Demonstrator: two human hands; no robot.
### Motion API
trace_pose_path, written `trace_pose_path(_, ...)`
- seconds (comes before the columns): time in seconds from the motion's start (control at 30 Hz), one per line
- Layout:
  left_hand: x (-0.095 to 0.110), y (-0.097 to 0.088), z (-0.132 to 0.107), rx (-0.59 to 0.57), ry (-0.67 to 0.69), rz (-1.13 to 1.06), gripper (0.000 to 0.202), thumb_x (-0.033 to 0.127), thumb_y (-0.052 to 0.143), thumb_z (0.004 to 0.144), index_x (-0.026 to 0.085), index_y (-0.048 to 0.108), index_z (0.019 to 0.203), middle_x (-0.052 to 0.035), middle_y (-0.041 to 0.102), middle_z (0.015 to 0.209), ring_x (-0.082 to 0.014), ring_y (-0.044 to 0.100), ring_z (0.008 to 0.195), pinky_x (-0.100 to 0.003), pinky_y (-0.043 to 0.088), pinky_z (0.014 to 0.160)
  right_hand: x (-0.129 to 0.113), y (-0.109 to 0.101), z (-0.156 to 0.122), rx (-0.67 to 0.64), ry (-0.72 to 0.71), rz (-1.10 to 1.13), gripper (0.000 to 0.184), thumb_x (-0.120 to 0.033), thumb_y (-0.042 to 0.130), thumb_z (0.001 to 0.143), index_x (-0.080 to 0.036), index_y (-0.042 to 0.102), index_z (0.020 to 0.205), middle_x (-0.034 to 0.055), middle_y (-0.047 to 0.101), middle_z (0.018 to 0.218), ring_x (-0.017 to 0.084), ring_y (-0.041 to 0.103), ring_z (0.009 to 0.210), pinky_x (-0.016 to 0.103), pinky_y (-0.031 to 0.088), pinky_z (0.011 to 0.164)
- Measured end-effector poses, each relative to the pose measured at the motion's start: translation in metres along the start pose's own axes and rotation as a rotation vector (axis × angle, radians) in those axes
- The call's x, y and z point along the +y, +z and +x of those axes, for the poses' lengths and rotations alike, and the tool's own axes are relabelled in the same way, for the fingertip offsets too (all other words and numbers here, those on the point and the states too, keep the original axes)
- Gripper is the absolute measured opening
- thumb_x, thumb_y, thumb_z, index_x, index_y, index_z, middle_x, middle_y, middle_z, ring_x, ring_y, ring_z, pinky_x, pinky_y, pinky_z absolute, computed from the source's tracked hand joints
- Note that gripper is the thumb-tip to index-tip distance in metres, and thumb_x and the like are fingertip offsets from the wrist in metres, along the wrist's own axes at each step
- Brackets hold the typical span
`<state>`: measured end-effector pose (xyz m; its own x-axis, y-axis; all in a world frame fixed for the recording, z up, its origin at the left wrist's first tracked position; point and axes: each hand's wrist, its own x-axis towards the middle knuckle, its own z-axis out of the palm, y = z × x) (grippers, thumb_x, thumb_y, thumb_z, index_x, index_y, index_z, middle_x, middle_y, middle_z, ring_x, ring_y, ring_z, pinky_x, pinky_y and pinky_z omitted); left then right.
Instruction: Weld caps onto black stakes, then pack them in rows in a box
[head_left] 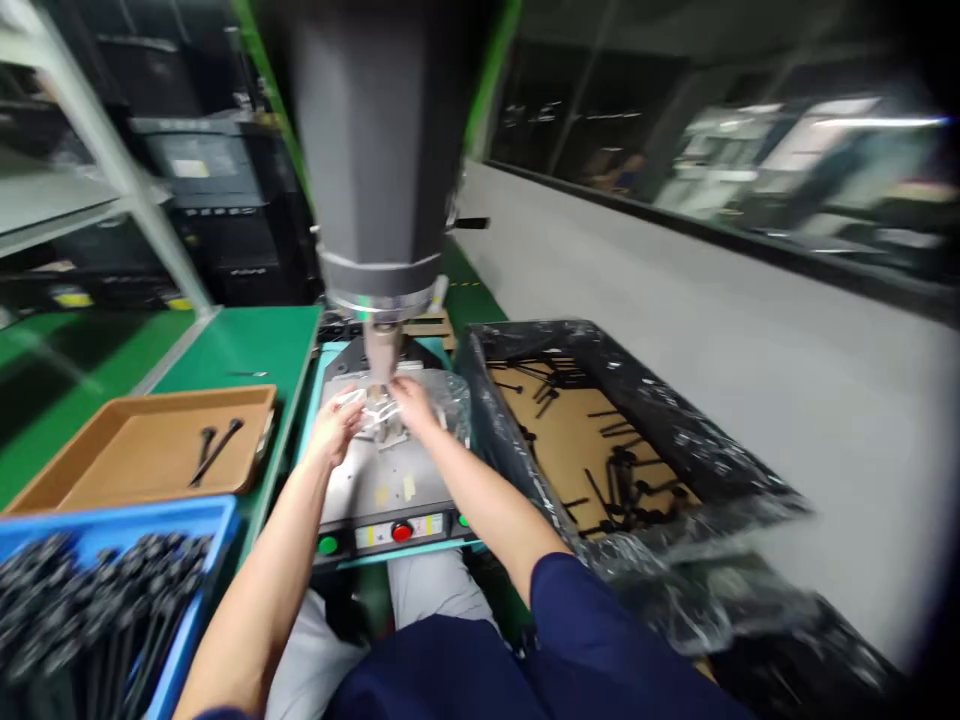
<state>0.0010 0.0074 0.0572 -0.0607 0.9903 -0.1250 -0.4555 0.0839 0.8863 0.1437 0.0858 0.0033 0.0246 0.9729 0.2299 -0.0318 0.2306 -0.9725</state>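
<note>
My left hand (337, 428) is at the left side of a fixture (386, 425) on the metal machine bed, its fingers curled at the edge of some clear plastic (448, 395). My right hand (412, 405) reaches in from the right, fingers bent together just beneath the machine's metal tool tip (381, 350). Whatever the fingers hold is small, blurred and partly hidden. Above both hands hangs the large grey machine head (379, 150). On the front panel are a red button (402, 532) and a green button (328, 545).
To the left, a brown tray (142, 415) holds two black rod-like parts with round heads (217, 450). Nearer, a blue bin (217, 515) is heaped with similar parts. At right stands a box lined with black plastic (510, 440), with more black parts on cardboard, beside a white wall (585, 270).
</note>
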Motion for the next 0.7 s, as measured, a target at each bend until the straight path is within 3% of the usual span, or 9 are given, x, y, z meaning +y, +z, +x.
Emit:
trace_pose_path(0.03, 0.001, 0.000, -0.001, -0.012, -0.021, 0.015, 0.066, 0.014, 0.086, 0.060, 0.015, 0.061, 0.122, 0.0004, 0.065, 0.071, -0.0100, 0.061, 0.056, -0.019, 0.046, 0.051, -0.002, 0.002, -0.001, -0.003, 0.000, -0.009, 0.016, -0.032, 0.061, 0.084, -0.018, 0.068, 0.083, 0.0048, 0.072, 0.093, 0.023, 0.066, 0.097, 0.036, 0.049, 0.095)
trace_pose_path(0.1, 0.001, -0.002, 0.003, 0.096, -0.028, 0.070, 0.061, 0.012, 0.085, 0.058, 0.015, 0.064, 0.115, 0.0009, 0.066, 0.068, -0.0098, 0.062, 0.055, -0.017, 0.048, 0.051, -0.003, 0.004, 0.001, -0.010, -0.025, -0.053, 0.010, -0.029, 0.065, 0.084, -0.020, 0.069, 0.085, 0.0034, 0.072, 0.096, 0.022, 0.066, 0.100, 0.036, 0.048, 0.097)
trace_pose_path(0.17, 0.000, -0.005, 0.014, 0.122, -0.024, 0.096, 0.054, 0.010, 0.081, 0.059, 0.017, 0.066, 0.110, 0.0008, 0.067, 0.068, -0.0109, 0.064, 0.056, -0.018, 0.052, 0.053, -0.002, 0.004, 0.007, 0.039, -0.045, -0.082, 0.010, -0.030, 0.070, 0.083, -0.021, 0.070, 0.086, 0.0023, 0.072, 0.096, 0.022, 0.065, 0.100, 0.035, 0.048, 0.099)
trace_pose_path(0.3, -0.006, -0.006, 0.029, 0.085, -0.019, 0.107, 0.044, 0.008, 0.077, 0.059, 0.020, 0.069, 0.101, 0.0014, 0.066, 0.064, -0.0117, 0.062, 0.053, -0.016, 0.050, 0.048, -0.005, 0.003, 0.010, 0.031, -0.064, -0.037, 0.027, -0.037, 0.075, 0.082, -0.023, 0.073, 0.105, 0.0030, 0.073, 0.099, 0.022, 0.066, 0.102, 0.035, 0.050, 0.097)
trace_pose_path(0.47, -0.008, -0.005, 0.024, 0.103, -0.001, 0.116, 0.042, 0.008, 0.077, 0.059, 0.022, 0.071, 0.098, 0.0024, 0.066, 0.063, -0.0110, 0.061, 0.052, -0.016, 0.051, 0.047, -0.007, -0.002, -0.002, -0.007, 0.033, 0.049, 0.041, -0.040, 0.075, 0.084, -0.025, 0.069, 0.122, 0.0030, 0.073, 0.109, 0.023, 0.065, 0.112, 0.038, 0.049, 0.103)
trace_pose_path(0.6, -0.005, -0.006, 0.022, 0.146, 0.026, 0.127, 0.043, 0.008, 0.076, 0.059, 0.025, 0.072, 0.098, 0.0031, 0.066, 0.062, -0.0116, 0.061, 0.054, -0.017, 0.054, 0.048, 0.014, -0.012, -0.002, -0.044, 0.050, 0.047, 0.040, -0.042, 0.063, 0.093, -0.025, 0.067, 0.129, 0.0040, 0.066, 0.129, 0.024, 0.053, 0.133, 0.039, 0.035, 0.118)
trace_pose_path(0.7, -0.002, -0.006, 0.024, 0.143, 0.047, 0.129, 0.047, 0.007, 0.077, 0.057, 0.023, 0.072, 0.101, 0.0009, 0.066, 0.060, -0.0122, 0.061, 0.054, -0.017, 0.054, 0.050, 0.031, -0.020, 0.005, -0.019, -0.007, 0.015, 0.040, -0.034, 0.051, 0.100, -0.021, 0.063, 0.135, 0.0065, 0.058, 0.143, 0.023, 0.045, 0.141, 0.038, 0.029, 0.121)
